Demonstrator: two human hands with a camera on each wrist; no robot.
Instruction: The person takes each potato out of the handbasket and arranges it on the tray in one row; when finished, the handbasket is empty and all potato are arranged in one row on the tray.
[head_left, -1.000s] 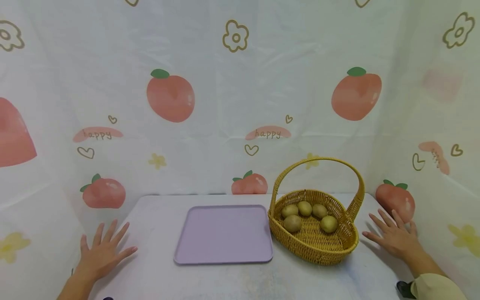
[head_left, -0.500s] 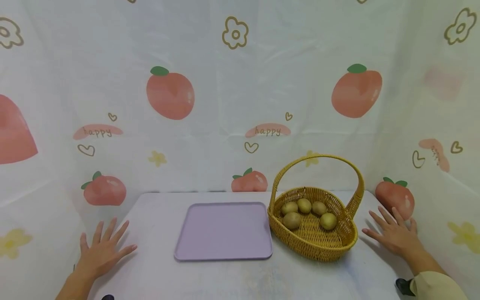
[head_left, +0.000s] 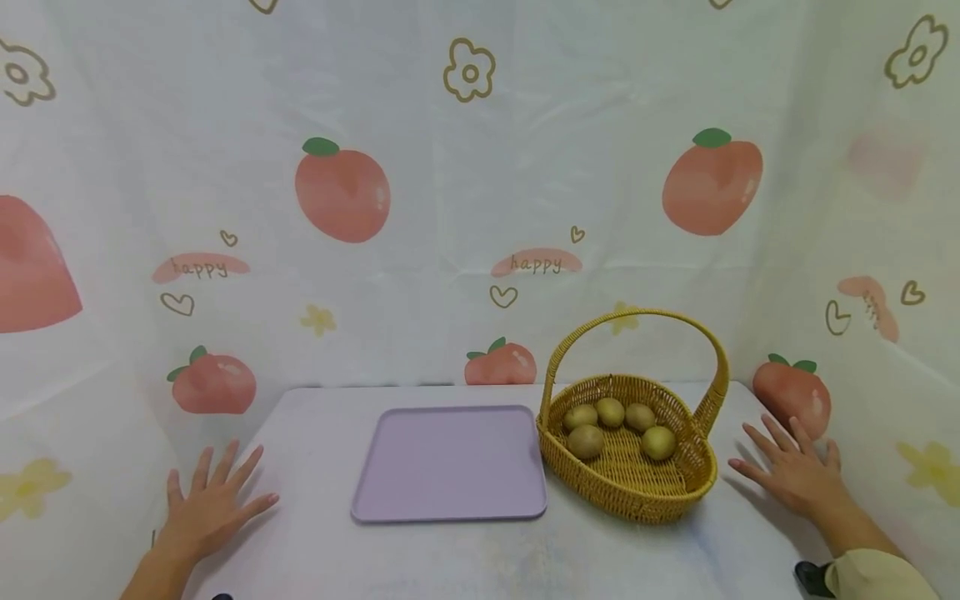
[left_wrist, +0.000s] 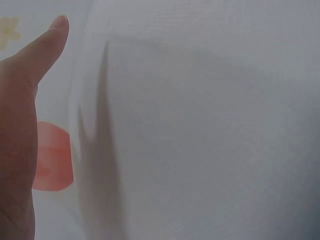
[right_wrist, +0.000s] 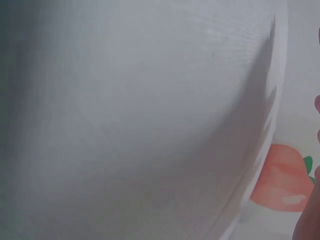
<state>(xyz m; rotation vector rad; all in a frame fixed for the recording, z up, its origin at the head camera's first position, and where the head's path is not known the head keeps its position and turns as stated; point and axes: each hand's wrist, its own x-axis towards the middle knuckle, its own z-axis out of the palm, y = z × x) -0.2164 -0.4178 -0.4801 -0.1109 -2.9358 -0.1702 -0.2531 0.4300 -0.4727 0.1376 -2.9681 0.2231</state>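
My left hand (head_left: 207, 510) is at the table's left edge with its fingers spread and straight, holding nothing. On the far right my right hand (head_left: 798, 473) is spread the same way, also with nothing in it, a short distance from the wicker basket. That yellow-brown wicker basket (head_left: 637, 507) has a tall arched handle and stands right of centre. Several round, brownish-green fruits (head_left: 585, 442), like kiwis or small potatoes, lie in it. A flat lilac tray (head_left: 450, 467) with a low rim sits left of the basket. The left wrist view shows the thumb (left_wrist: 42, 52) over white cloth.
The table (head_left: 315, 458) has a pale cover. White curtains (head_left: 450, 167) printed with red fruit, flowers and the word happy hang behind and on both sides. A dark wrist strap (head_left: 812, 578) shows by the right sleeve (head_left: 873, 575).
The head view has shifted very slightly. Both hands keep the same spread pose, and the basket and tray stay where they were on the table.
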